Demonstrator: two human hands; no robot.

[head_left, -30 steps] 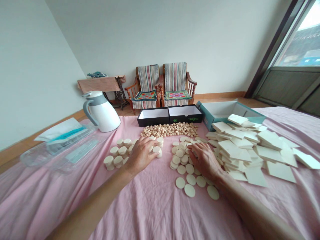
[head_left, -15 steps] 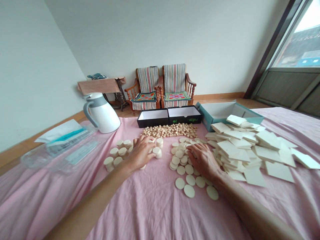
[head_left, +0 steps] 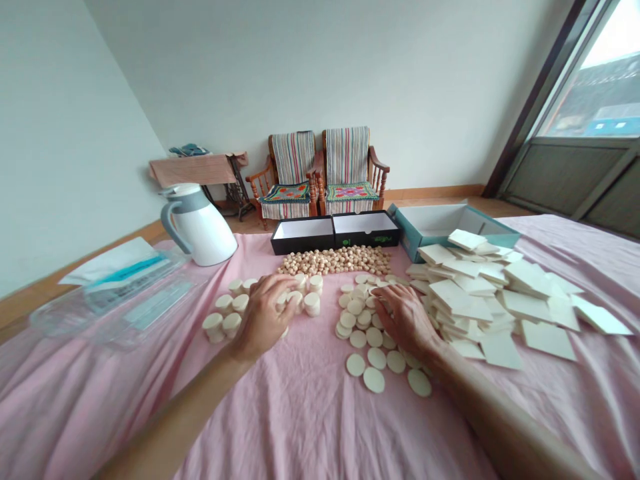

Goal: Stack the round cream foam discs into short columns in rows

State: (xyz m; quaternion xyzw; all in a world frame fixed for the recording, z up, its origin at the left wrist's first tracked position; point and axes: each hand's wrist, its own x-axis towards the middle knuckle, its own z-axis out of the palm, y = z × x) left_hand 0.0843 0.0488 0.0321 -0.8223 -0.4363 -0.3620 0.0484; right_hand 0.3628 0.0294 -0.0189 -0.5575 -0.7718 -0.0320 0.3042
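Note:
My left hand (head_left: 265, 313) hovers low over the small stacks of round pale wooden discs (head_left: 231, 323), thumb and fingers apart. Discs (head_left: 281, 300) show in the gap between thumb and fingers; I see no disc clearly gripped. More short stacks (head_left: 311, 303) stand just right of its fingertips. On the other side, my right hand (head_left: 405, 317) rests over the spread of loose round discs (head_left: 374, 359), fingers bent and a little apart. Its fingertips touch discs at the upper part of the spread, and its palm hides some of them.
Small round wooden pieces (head_left: 335, 260) lie heaped before two black boxes (head_left: 303, 237). Square wooden tiles (head_left: 465, 297) are piled at right, by a teal box (head_left: 450, 223). A white jug (head_left: 203, 227) and clear plastic packaging (head_left: 130, 293) sit at left on the pink cloth (head_left: 290, 413).
My left hand has drawn left and slightly back over the stacks, uncovering those on its right. The right hand stays over the loose discs. The whole view has shifted slightly.

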